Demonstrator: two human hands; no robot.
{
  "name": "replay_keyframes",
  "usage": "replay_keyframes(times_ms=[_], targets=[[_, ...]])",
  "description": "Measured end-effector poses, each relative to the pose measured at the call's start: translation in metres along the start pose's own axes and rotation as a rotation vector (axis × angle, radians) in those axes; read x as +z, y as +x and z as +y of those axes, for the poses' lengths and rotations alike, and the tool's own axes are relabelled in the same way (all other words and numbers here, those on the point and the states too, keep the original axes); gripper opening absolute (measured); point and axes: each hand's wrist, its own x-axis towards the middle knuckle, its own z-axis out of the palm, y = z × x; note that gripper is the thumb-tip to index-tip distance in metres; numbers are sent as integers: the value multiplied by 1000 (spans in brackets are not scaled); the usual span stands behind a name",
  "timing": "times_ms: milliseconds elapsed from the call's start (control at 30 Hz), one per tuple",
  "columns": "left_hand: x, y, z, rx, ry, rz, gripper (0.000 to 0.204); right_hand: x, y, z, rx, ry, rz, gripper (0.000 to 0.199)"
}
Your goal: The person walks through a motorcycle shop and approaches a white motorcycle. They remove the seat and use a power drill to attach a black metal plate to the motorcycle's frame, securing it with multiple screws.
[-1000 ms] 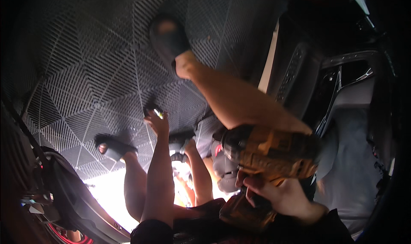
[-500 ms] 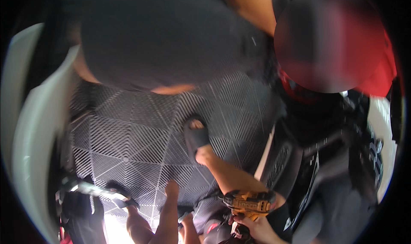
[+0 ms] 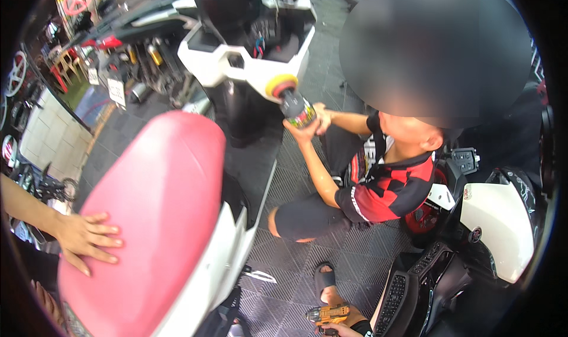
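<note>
At the lower edge my right hand (image 3: 341, 330) is wrapped round a yellow-and-black cordless drill (image 3: 328, 315). The drill's nose points left, and its handle is partly cut off by the frame. Just above it a foot in a dark slide sandal (image 3: 323, 282) rests on the floor. My left hand does not show. A co-worker in a red-and-black shirt (image 3: 384, 186) squats in front, both hands round a dark, can-shaped tool (image 3: 297, 111). Its round yellow-and-red pad (image 3: 280, 86) is at a white scooter panel (image 3: 204, 62); whether they touch I cannot tell.
A scooter's pink seat (image 3: 160, 201) fills the left, with another person's hand (image 3: 89, 237) spread flat on it. A black-and-white scooter (image 3: 494, 230) stands at the right. Ribbed dark floor tiles (image 3: 272, 301) lie between. Parked motorcycles (image 3: 157, 71) line the back left.
The view has swung up and left, bringing the pink seat and white panel into sight. The dark-clothed body that filled the top is gone. The drill stays in my right hand, now lower in view.
</note>
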Motion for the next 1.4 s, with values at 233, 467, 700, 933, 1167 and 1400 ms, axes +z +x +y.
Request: replay_keyframes(times_ms=[233,467,700,933,1167,1400], targets=[[1,-149,152,292,-18,7,27,141,-95,23,-236,-473,-197,25],[-2,-265,285,236,444,192,59,328,-290,15,-1112,-836,-538,80],[-14,-262,365,292,288,329,55,394,-356,-137,-1025,-1440,-859,48],[-11,-276,415,186,93,560,51,531,-207,-367,-1805,-879,-251,53],[11,-267,410,115,-124,676,47,606,-140,-481,-1847,-942,396,20],[26,-266,390,119,-287,685,44,587,-86,-575,-1648,-759,353,47]])
